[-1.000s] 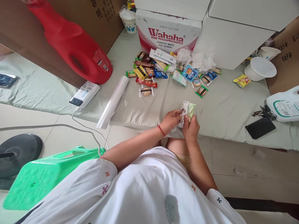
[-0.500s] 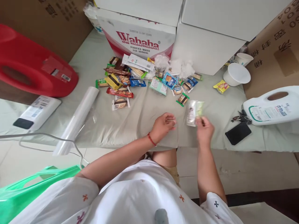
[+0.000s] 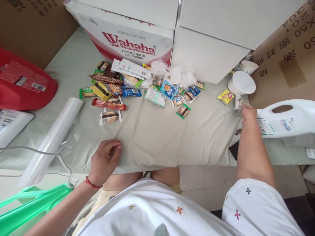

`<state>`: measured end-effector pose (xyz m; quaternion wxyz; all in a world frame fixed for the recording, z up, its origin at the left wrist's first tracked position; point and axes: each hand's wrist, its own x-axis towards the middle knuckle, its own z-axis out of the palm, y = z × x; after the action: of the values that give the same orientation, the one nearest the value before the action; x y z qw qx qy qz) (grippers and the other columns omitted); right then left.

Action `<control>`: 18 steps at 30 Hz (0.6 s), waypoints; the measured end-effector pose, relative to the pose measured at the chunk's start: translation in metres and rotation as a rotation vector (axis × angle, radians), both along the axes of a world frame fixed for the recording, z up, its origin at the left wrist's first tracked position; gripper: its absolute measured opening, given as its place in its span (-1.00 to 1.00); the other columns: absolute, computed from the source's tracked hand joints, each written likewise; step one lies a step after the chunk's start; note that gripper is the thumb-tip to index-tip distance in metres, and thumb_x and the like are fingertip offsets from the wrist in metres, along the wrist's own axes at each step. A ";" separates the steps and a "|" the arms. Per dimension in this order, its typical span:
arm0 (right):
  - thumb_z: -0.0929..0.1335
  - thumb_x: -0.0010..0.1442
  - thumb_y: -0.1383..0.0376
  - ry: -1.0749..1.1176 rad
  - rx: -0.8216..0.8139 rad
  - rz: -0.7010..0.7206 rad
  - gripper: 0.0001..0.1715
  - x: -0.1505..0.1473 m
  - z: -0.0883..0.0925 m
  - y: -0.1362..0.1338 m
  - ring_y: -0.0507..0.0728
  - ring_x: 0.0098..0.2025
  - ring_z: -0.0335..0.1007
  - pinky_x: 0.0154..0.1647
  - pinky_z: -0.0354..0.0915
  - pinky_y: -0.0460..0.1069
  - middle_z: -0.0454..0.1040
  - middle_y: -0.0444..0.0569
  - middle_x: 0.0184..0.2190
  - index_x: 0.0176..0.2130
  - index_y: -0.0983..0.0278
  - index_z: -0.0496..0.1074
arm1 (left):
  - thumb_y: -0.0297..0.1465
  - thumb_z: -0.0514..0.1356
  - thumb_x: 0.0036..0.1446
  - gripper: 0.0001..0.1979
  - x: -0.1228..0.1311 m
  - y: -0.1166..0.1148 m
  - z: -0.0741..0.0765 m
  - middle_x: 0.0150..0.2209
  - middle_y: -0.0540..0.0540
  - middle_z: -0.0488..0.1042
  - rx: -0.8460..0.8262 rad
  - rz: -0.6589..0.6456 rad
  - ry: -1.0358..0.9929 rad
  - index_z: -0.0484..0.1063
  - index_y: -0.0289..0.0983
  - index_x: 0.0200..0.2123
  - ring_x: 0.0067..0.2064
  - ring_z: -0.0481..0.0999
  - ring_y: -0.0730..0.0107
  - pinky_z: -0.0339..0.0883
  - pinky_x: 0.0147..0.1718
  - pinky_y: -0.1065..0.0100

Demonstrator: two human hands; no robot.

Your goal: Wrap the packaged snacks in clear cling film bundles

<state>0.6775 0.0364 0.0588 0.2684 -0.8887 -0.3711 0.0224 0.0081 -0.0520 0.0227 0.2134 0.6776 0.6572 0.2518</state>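
My right hand (image 3: 249,113) is at the far right, its fingers closed on a small clear packet (image 3: 238,102) just below a white bowl (image 3: 241,83). A yellow and red packet (image 3: 225,96) lies left of it. My left hand (image 3: 106,159), with a red cord at the wrist, rests near the front edge of the cloth, fingers curled with a gap to the thumb and nothing between them. Ahead of it lie a clear-wrapped biscuit (image 3: 110,116), a red snack packet (image 3: 108,104) and a pile of other snacks, with a blue packet (image 3: 168,89) and crumpled clear plastic (image 3: 174,74).
A Wahaha box (image 3: 130,46) and white boxes stand at the back. A red jug (image 3: 24,82) and plastic roll (image 3: 52,134) are left. A white bottle (image 3: 292,123), dark phone (image 3: 233,150) and paper cup (image 3: 248,67) are right. A green bag (image 3: 36,203) hangs front left.
My right hand has moved right with the packet, to beside the white bowl. My left hand has moved left and down toward the front edge. The view has shifted a little.
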 end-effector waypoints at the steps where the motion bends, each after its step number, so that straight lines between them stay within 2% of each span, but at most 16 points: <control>1: 0.27 0.39 0.20 -0.011 -0.022 -0.034 -0.56 -0.002 -0.002 -0.002 0.21 -0.26 0.33 -0.21 0.25 0.12 0.51 0.25 -0.28 -0.02 0.54 0.49 | -0.22 0.14 0.26 -0.76 -0.003 -0.003 -0.004 -0.08 -0.15 0.60 0.059 -0.032 0.034 0.55 -0.20 -0.25 -0.16 0.62 0.21 0.54 -0.15 0.22; 3: 0.31 0.36 0.27 -0.061 -0.062 -0.096 -0.50 -0.012 -0.007 -0.006 0.28 -0.08 0.37 -0.01 0.25 0.16 0.50 0.45 -0.07 0.11 0.63 0.44 | -0.26 0.15 0.28 -0.79 -0.004 -0.007 -0.014 -0.08 -0.20 0.59 0.166 -0.078 0.095 0.55 -0.21 -0.25 -0.11 0.62 0.15 0.54 -0.11 0.18; 4: 0.32 0.35 0.29 -0.091 -0.072 -0.084 -0.47 -0.021 -0.010 -0.007 0.31 0.05 0.35 0.11 0.21 0.18 0.45 0.52 0.06 0.17 0.63 0.41 | -0.29 0.17 0.27 -0.81 -0.004 -0.009 -0.020 -0.08 -0.22 0.59 0.218 -0.091 0.127 0.55 -0.22 -0.25 -0.09 0.61 0.12 0.53 -0.09 0.15; 5: 0.33 0.35 0.31 -0.118 -0.075 -0.051 -0.44 -0.032 -0.012 -0.006 0.31 0.17 0.30 0.22 0.15 0.18 0.39 0.51 0.17 0.23 0.59 0.38 | -0.31 0.19 0.25 -0.84 -0.002 -0.009 -0.025 -0.10 -0.23 0.60 0.270 -0.097 0.161 0.55 -0.22 -0.26 -0.09 0.60 0.09 0.52 -0.07 0.12; 7: 0.34 0.35 0.32 -0.169 -0.100 0.095 -0.39 -0.056 -0.015 -0.001 0.25 0.35 0.13 0.38 0.00 0.13 0.26 0.38 0.35 0.32 0.45 0.33 | -0.37 0.22 0.21 -0.90 0.001 -0.010 -0.033 -0.14 -0.23 0.62 0.359 -0.114 0.229 0.55 -0.21 -0.27 -0.10 0.59 0.06 0.50 -0.07 0.10; 9: 0.34 0.34 0.34 -0.190 -0.188 0.268 -0.38 -0.080 -0.014 0.008 0.20 0.42 0.03 0.44 -0.08 0.10 0.24 0.27 0.39 0.34 0.39 0.32 | -0.40 0.23 0.19 -0.92 0.003 -0.010 -0.037 -0.16 -0.22 0.64 0.411 -0.150 0.276 0.55 -0.21 -0.27 -0.12 0.58 0.06 0.48 -0.09 0.11; 10: 0.34 0.33 0.35 -0.188 -0.244 0.325 -0.42 -0.090 -0.013 0.012 0.21 0.42 0.03 0.44 -0.07 0.11 0.28 0.28 0.36 0.30 0.42 0.36 | -0.41 0.23 0.19 -0.92 0.003 -0.010 -0.037 -0.16 -0.22 0.64 0.424 -0.168 0.285 0.55 -0.21 -0.26 -0.12 0.57 0.06 0.47 -0.09 0.11; 12: 0.30 0.33 0.35 -0.177 -0.324 0.354 -0.49 -0.104 -0.010 0.009 0.25 0.40 0.05 0.43 -0.04 0.15 0.29 0.34 0.33 0.21 0.50 0.42 | -0.42 0.22 0.20 -0.91 0.002 -0.010 -0.037 -0.14 -0.23 0.64 0.429 -0.192 0.279 0.55 -0.21 -0.25 -0.11 0.57 0.05 0.46 -0.08 0.11; 15: 0.28 0.36 0.29 -0.250 -0.231 0.220 -0.46 -0.119 -0.005 -0.031 0.31 0.40 0.05 0.43 -0.02 0.22 0.20 0.35 0.39 0.24 0.46 0.39 | -0.41 0.22 0.20 -0.91 0.000 -0.011 -0.037 -0.14 -0.22 0.64 0.418 -0.201 0.251 0.55 -0.21 -0.25 -0.11 0.56 0.06 0.44 -0.07 0.11; 16: 0.28 0.37 0.25 -0.297 -0.168 0.128 -0.42 -0.123 -0.004 -0.054 0.34 0.41 0.05 0.44 -0.01 0.25 0.17 0.33 0.40 0.29 0.41 0.34 | -0.41 0.23 0.19 -0.91 -0.001 -0.012 -0.038 -0.14 -0.22 0.64 0.413 -0.195 0.243 0.55 -0.21 -0.25 -0.11 0.56 0.06 0.44 -0.07 0.12; 18: 0.32 0.35 0.12 -0.349 -0.077 -0.187 -0.31 -0.133 -0.006 -0.105 0.45 0.41 0.04 0.41 0.04 0.34 0.17 0.42 0.38 0.33 0.40 0.27 | -0.41 0.24 0.17 -0.91 0.000 -0.014 -0.041 -0.15 -0.22 0.64 0.406 -0.173 0.232 0.55 -0.21 -0.26 -0.12 0.55 0.06 0.43 -0.09 0.12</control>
<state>0.5450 -0.0686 0.0528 0.1668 -0.9192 -0.3268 -0.1427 0.0084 -0.0656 -0.0185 0.0169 0.7847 0.5527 0.2801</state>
